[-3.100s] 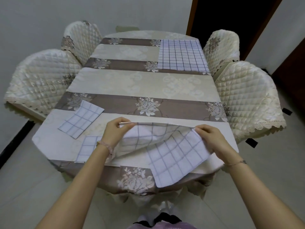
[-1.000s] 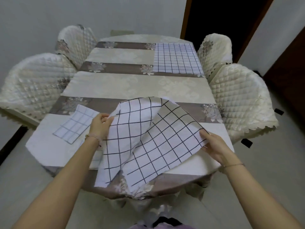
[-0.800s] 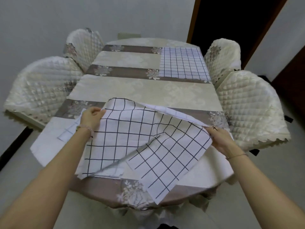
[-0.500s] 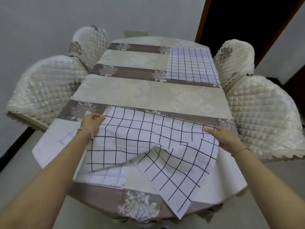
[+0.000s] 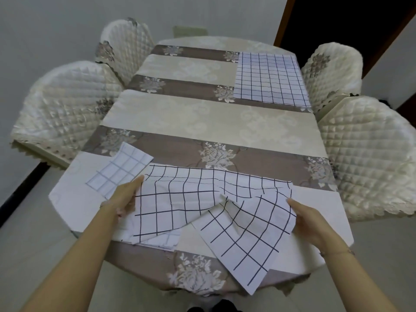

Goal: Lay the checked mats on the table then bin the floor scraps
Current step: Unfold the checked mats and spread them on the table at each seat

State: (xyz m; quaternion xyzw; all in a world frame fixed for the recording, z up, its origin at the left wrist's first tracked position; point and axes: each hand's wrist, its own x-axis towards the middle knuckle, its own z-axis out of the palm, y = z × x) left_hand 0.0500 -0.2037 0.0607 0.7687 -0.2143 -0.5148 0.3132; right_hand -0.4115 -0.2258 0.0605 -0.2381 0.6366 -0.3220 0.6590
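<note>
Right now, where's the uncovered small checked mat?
Head view: the uncovered small mat lies on the table's near-left part, just beyond the left hand and left of the large checked mat.

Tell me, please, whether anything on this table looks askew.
Yes: the near checked mat is rumpled, its right part folded and twisted, one corner hanging over the table edge. The far mat lies flat.

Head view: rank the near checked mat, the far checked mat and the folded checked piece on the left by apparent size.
1. Near checked mat.
2. Far checked mat, though distance shrinks it; true sizes may match.
3. Folded checked piece, clearly smallest.
</note>
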